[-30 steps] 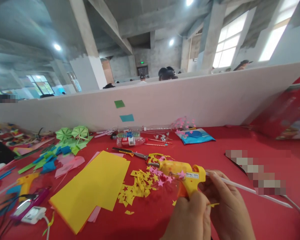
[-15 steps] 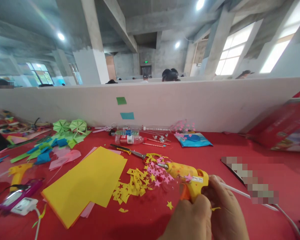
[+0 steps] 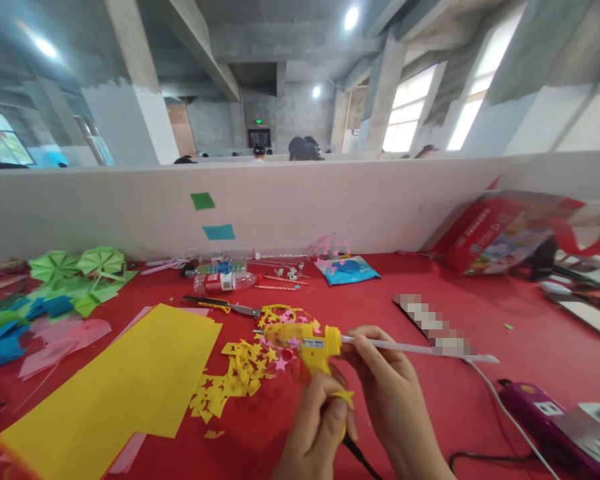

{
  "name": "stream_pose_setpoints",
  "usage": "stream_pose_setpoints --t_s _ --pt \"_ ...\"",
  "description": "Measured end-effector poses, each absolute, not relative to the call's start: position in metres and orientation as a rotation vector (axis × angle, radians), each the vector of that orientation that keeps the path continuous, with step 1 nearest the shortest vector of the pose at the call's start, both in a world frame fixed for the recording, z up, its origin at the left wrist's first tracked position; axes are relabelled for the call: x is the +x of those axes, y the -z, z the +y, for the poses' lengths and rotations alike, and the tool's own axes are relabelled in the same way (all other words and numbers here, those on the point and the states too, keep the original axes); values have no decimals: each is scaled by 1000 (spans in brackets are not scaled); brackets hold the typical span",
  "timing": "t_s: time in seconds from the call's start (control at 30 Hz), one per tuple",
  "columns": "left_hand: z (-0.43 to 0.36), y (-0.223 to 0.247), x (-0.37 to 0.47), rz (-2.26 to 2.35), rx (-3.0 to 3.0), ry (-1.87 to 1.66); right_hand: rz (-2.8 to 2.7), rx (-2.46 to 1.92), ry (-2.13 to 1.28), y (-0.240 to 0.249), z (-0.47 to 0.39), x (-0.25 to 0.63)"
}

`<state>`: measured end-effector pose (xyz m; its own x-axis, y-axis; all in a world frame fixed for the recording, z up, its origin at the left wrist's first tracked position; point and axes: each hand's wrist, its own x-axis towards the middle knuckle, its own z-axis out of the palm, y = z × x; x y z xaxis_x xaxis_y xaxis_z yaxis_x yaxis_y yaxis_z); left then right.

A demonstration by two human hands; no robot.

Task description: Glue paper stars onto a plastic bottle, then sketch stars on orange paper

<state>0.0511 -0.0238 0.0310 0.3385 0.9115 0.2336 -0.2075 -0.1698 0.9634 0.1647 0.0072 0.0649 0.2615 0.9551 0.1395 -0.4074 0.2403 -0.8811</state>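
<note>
A yellow hot glue gun (image 3: 290,333) points left over the table. My left hand (image 3: 313,423) is closed around its handle, which is partly hidden by the fingers. A small yellow star (image 3: 344,398) shows at the thumb and fingertips of that hand. My right hand (image 3: 387,383) pinches a long whitish glue stick (image 3: 410,345) just behind the gun, where the stick enters its rear. Pink paper stars (image 3: 281,362) lie behind and below the gun. Yellow star-punched scraps (image 3: 225,383) are heaped to the left of it.
Yellow paper sheets (image 3: 125,373) lie at left, with scissors (image 3: 230,307) behind. Plastic bottles (image 3: 225,281) and a blue packet (image 3: 347,270) stand near the white partition (image 3: 280,207). At right are a red bag (image 3: 500,233) and a purple power strip (image 3: 540,413) with cords.
The view has turned right, bringing the red bag and power strip further in. My right hand has moved to the glue stick at the gun's rear; the gun now lies more level.
</note>
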Motion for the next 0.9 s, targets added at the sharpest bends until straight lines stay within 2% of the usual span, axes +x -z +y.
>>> stream_pose_setpoints --t_s 0.17,0.33,0.47,0.6,0.7,0.8,0.9 --pt "-25 -25 47 722 1381 -1245 -943 -955 -962 -67 20 190" --pt "-23 -21 44 740 1477 -1229 -1645 -1870 -648 -35 49 234" --pt "-25 -20 45 802 1604 -1170 -1732 -2029 -583 -1 61 245" --pt "-25 -24 45 829 1717 -1109 -1681 -2106 -479 -5 58 243" --pt "-23 -32 39 792 1766 -1030 -1694 -1878 -566 -29 44 238" --pt "-20 -43 33 758 1817 -898 -1556 -1180 -1225 -45 24 227" --pt "-16 -52 30 738 1822 -832 -1346 -868 -1565 -48 9 211"
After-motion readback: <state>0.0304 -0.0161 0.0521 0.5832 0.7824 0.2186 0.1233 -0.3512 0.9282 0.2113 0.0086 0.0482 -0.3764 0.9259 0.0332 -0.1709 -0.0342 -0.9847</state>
